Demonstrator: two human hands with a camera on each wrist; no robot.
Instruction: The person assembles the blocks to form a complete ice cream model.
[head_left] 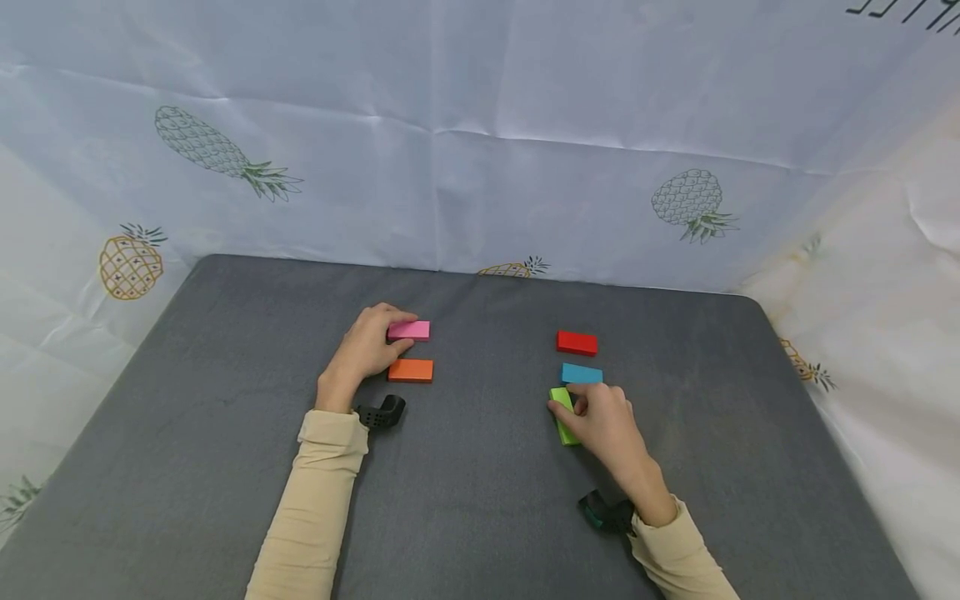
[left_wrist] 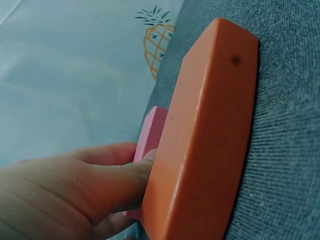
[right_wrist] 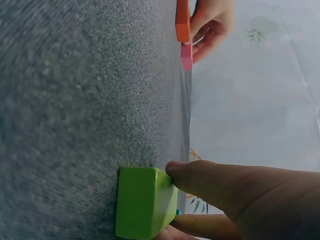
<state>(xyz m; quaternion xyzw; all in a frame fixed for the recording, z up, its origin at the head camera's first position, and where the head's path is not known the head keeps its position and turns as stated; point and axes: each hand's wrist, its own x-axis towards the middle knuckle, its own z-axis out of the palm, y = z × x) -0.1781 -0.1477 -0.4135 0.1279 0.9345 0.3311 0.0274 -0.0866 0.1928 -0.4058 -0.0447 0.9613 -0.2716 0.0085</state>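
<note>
My left hand (head_left: 367,343) pinches a pink block (head_left: 412,332) between thumb and fingers at the left of the table. Just nearer to me lies an orange block (head_left: 410,372), parallel to the pink one. It fills much of the left wrist view and hides part of the thumb. On the other side, my right hand (head_left: 611,425) holds a lime green block (right_wrist: 137,200) by its sides, thumb on the left. That block lies turned lengthwise toward me. Right beyond it is a blue block (head_left: 581,372), its near edge partly covered by my fingers. A red block (head_left: 577,343) lies farther back.
The dark grey tabletop (head_left: 480,475) ends at a pale curtain (head_left: 480,200) printed with pineapples, which also hangs at both sides. Black wrist devices sit on the left wrist (head_left: 382,412) and the right wrist (head_left: 606,512).
</note>
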